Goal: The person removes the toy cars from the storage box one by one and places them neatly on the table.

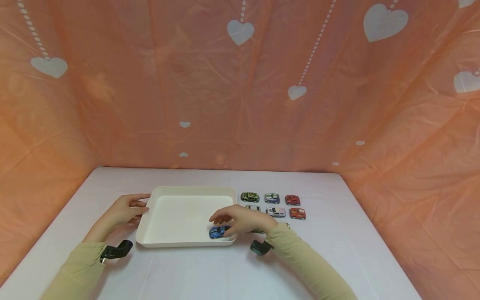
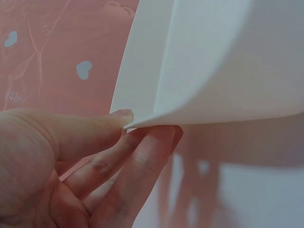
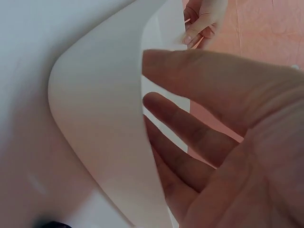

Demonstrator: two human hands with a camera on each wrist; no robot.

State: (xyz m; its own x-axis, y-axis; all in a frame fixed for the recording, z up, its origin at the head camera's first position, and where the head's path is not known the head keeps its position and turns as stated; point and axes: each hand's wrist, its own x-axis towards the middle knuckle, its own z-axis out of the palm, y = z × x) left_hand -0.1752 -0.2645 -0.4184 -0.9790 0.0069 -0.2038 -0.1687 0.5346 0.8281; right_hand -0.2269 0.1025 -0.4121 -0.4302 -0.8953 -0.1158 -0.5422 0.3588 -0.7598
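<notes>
A white tray [image 1: 176, 216] lies on the table, and my left hand [image 1: 125, 210] pinches its left rim. In the left wrist view the thumb is on the rim's edge and the fingers are against the outer wall. Inside the tray's near right corner sits a blue toy car [image 1: 217, 232]. Over the right rim reaches my right hand [image 1: 241, 218], its thumb close beside that car. In the right wrist view its fingers [image 3: 180, 137] are apart and loosely bent over the tray wall; the car is hidden there.
Right of the tray stand several toy cars in rows, among them a green one [image 1: 249, 197], a silver one [image 1: 276, 212] and a red one [image 1: 298, 213]. My right hand and forearm partly cover the nearer cars. An orange curtain [image 1: 210, 104] with hearts surrounds the white table [image 1: 180, 275].
</notes>
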